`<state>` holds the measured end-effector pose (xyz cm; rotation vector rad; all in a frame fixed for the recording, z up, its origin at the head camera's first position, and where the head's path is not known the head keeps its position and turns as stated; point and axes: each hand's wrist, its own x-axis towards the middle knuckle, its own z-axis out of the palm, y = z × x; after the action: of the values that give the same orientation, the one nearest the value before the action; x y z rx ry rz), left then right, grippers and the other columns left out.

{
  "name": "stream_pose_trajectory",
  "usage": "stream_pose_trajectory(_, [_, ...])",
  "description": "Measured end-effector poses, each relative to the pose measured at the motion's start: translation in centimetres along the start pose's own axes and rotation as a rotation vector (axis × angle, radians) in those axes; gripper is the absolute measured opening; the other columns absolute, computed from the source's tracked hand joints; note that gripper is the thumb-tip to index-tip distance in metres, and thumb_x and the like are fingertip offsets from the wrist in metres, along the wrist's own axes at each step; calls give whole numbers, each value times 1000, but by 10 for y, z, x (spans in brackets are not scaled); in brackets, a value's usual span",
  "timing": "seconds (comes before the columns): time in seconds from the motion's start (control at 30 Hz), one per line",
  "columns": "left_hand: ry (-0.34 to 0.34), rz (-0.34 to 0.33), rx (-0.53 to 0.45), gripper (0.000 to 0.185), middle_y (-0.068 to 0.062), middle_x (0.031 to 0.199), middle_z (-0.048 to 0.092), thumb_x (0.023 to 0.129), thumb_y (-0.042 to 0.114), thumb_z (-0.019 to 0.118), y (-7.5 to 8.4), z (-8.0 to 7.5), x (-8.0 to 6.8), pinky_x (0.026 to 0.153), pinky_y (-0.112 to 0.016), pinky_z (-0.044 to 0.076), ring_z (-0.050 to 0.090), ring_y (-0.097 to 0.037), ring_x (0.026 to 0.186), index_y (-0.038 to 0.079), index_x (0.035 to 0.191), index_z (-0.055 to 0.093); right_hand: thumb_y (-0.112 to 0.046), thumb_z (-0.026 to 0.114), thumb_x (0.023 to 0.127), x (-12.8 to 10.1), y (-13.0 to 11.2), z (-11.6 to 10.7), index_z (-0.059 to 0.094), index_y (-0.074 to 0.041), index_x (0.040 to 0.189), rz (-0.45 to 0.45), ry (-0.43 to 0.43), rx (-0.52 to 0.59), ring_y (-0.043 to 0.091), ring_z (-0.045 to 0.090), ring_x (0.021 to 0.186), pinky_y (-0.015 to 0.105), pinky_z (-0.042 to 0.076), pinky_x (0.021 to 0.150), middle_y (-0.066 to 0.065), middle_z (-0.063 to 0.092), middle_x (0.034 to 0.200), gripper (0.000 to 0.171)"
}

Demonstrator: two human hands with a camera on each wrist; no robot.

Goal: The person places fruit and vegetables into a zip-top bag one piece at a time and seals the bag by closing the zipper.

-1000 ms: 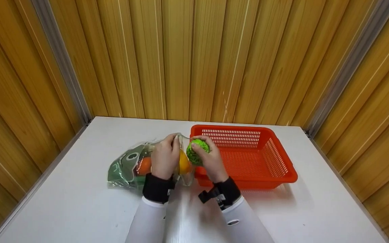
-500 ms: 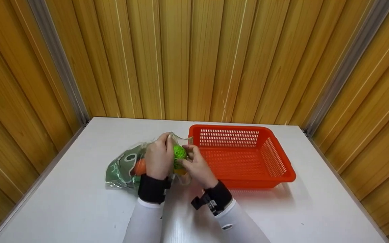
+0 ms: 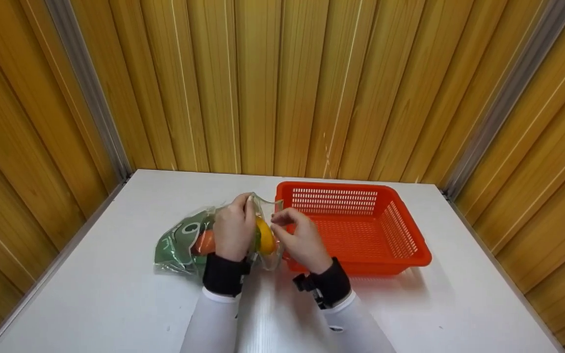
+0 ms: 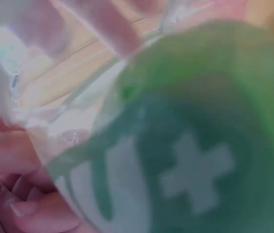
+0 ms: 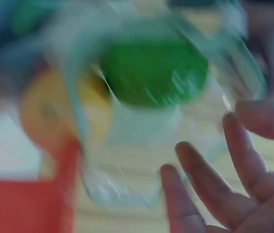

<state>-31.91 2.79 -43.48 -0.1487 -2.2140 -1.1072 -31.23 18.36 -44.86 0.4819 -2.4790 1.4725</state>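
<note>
- The left hand (image 3: 234,230) grips the rim of a clear plastic bag (image 3: 184,240) printed in green with white patches, its fingers curled over the mouth and holding it up and open.
- The bag lies on its side on the white table (image 3: 115,299), its body stretching away from the left fingers towards the person's left; the plastic is crinkled and glossy.
- Inside, just past the left fingertips, sits a yellow fruit (image 3: 264,238) at the mouth, and an orange fruit (image 3: 206,241) lies deeper, behind the left hand.
- The right wrist view (badly blurred) shows a green ball (image 5: 153,73) inside the plastic beyond the right fingers, next to the yellow shape.
- The right hand (image 3: 298,239) hovers at the bag's mouth, fingers loosely bent and spread, holding nothing; its fingertips are just beside the plastic edge.
- An orange slotted basket (image 3: 400,230) stands just beyond the right hand, its near left corner under the knuckles.
- Both wrists wear black straps over white sleeves.
- Yellow-brown ribbed wall panels (image 3: 282,83) with grey corner strips enclose the table on three sides.
</note>
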Motion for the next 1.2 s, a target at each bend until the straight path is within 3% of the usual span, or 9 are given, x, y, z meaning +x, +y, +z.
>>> stream_pose_trajectory(0.07, [11,12,-2,23,-23,94,77,103,12,59,0,1,0,70,-51,59,73,-38,76,-3,110,75,-9,70,96,0,1,-11,71,-6,103,10,66,-28,28,65,99,45,54,91,12,73,105,8])
stream_pose_trajectory(0.17, [31,35,-10,22,-23,93,77,102,12,59,-1,2,0,70,-51,58,73,-39,77,-3,107,76,-13,70,97,0,6,-18,72,-7,102,67,84,-146,22,64,88,37,54,82,9,73,98,8])
stream_pose_trajectory(0.3, [26,35,-22,23,-23,94,77,103,12,58,-1,3,1,71,-51,58,73,-38,78,-3,107,75,-25,68,99,1,12,-16,72,-5,102,180,-56,-331,16,59,70,29,51,66,5,70,86,21])
stream_pose_trajectory(0.43, [17,25,-30,24,-23,97,77,103,12,58,-1,2,2,71,-50,58,74,-37,80,-3,110,75,-30,68,99,1,16,-9,71,-4,89,239,-196,-396,13,52,55,26,41,52,1,63,69,28])
stream_pose_trajectory(0.57, [17,14,-32,24,-22,99,77,103,12,58,-1,2,1,71,-50,58,74,-37,81,-2,113,75,-23,68,97,1,20,-3,64,-10,76,242,-194,-381,12,51,54,25,40,50,-1,60,64,25])
stream_pose_trajectory(0.9, [18,6,-9,24,-24,100,77,103,11,58,-5,-7,4,71,-52,58,74,-39,80,-5,111,75,-17,56,102,9,22,8,56,-10,84,209,-183,-196,14,54,63,25,45,57,1,50,75,19])
stream_pose_trajectory(1.1, [-27,-38,69,28,-26,97,75,105,13,53,-3,-35,36,74,-54,56,72,-40,81,-6,107,74,-17,54,102,37,0,5,51,-12,82,148,-144,-106,15,45,69,25,38,62,-1,42,75,21])
stream_pose_trajectory(1.2, [-78,-59,60,31,-20,76,65,107,13,50,0,-56,60,67,-45,51,62,-33,68,-6,94,70,-16,54,103,57,-20,-2,52,-10,82,109,-130,-56,15,43,67,24,36,60,-1,43,74,21])
